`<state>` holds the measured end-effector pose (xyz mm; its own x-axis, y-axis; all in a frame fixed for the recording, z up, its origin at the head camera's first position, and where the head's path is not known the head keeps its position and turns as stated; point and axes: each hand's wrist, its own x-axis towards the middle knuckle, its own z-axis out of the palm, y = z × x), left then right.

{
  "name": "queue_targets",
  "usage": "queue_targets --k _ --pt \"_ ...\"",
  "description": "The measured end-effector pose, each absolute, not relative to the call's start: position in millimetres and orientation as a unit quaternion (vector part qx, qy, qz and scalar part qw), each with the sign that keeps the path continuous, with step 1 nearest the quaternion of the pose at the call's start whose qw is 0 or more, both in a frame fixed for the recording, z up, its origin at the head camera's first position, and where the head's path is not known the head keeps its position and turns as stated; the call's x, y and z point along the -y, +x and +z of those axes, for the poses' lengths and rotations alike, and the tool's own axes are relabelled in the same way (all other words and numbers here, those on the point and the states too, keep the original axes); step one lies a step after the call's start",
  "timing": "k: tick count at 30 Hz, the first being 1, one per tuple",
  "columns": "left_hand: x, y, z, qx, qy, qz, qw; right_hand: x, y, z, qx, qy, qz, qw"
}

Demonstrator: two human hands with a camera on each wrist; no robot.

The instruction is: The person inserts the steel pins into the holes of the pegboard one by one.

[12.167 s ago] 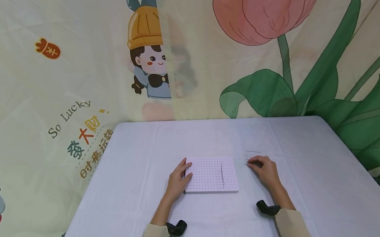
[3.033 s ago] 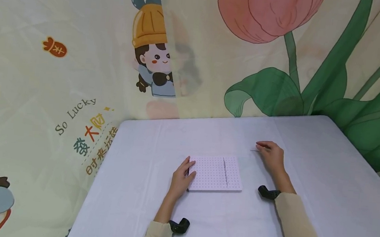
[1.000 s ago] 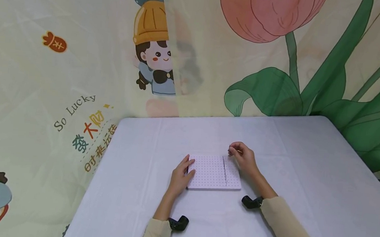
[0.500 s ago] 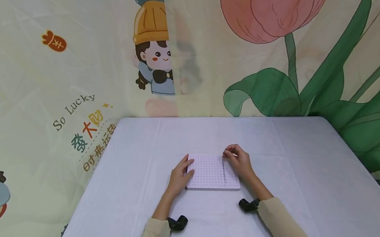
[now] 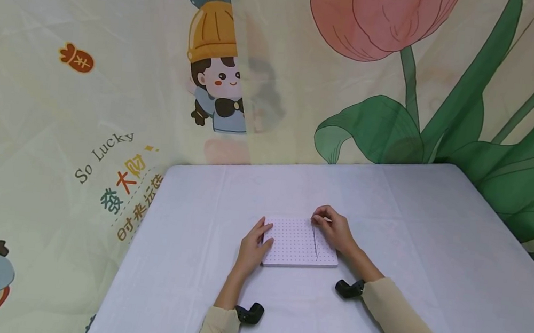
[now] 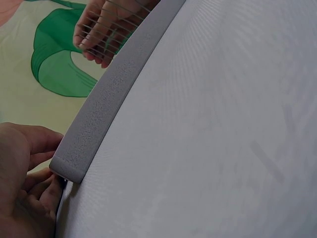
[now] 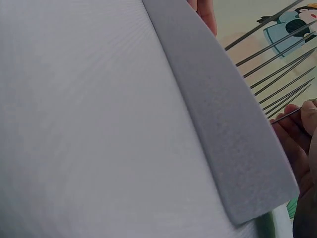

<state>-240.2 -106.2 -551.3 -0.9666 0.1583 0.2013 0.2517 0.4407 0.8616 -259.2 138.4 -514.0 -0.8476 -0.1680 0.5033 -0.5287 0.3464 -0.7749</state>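
A white square-cornered pegboard (image 5: 288,242) with rows of small holes lies on the table. My left hand (image 5: 251,248) holds its left edge, thumb on the top face; in the left wrist view the left fingers (image 6: 37,186) bend at the board's corner. A row of thin metal rods (image 5: 315,242) stands upright in holes near the right side; their slim tips (image 7: 277,74) show in the right wrist view, some leaning. At the back end of this row my right hand (image 5: 333,227) pinches another thin metal rod (image 7: 287,116) between thumb and finger, its lower end at the board.
The white-covered table (image 5: 180,265) reaches back to a printed cloth backdrop (image 5: 276,71). Black wrist cameras (image 5: 250,313) sit on both wrists, close above the tabletop.
The right hand picked up a rod from the table right of the board. It then moved left to the row's back end, lowering slightly. The left hand stays at the board's edge.
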Motion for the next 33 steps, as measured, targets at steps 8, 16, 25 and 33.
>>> queue_targets --k 8,16,25,33 --pt "105.9 -241.4 -551.2 0.845 -0.122 -0.518 0.046 -138.3 -257.5 -509.7 0.808 0.238 0.509 0.178" --pt "105.2 -239.9 -548.2 0.848 -0.118 -0.514 0.044 -136.3 -255.0 -505.8 0.818 0.231 0.497 0.173" --pt "104.5 -240.4 -547.3 0.852 -0.114 -0.509 0.044 -135.8 -257.2 -510.5 0.819 0.228 0.492 0.186" --pt "104.4 -240.3 -549.1 0.853 -0.11 -0.508 0.041 -137.3 -256.2 -511.4 0.816 0.233 0.495 0.185"
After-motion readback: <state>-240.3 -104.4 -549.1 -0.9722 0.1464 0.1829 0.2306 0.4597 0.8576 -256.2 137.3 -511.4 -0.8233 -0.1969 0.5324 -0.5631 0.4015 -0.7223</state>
